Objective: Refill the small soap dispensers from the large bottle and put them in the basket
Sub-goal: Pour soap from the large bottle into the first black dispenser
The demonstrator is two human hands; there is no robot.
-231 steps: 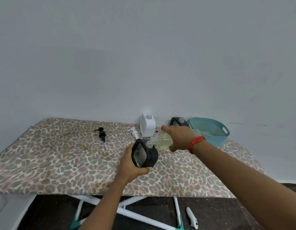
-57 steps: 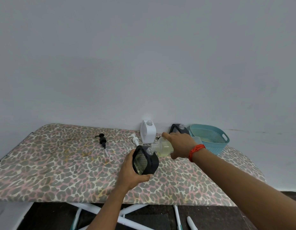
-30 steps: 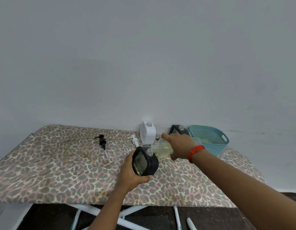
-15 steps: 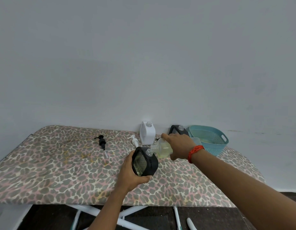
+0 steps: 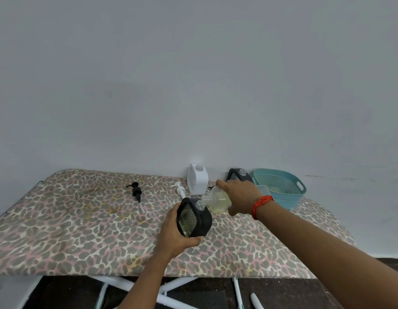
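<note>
My left hand grips a small black dispenser that stands tilted on the leopard-print board. My right hand holds the large clear bottle on its side, with pale yellow soap inside. The bottle's neck meets the dispenser's open mouth. A white dispenser and a second black dispenser stand at the back by the wall. The teal basket sits at the back right.
A black pump head lies on the board to the left, and a white pump head lies beside the white dispenser. The wall runs right behind the board. The white legs of the board cross below its front edge.
Over the earlier frames both hands keep their hold and the bottle stays tipped at the dispenser's mouth. The yellow liquid seen in the black dispenser's window has risen slightly.
</note>
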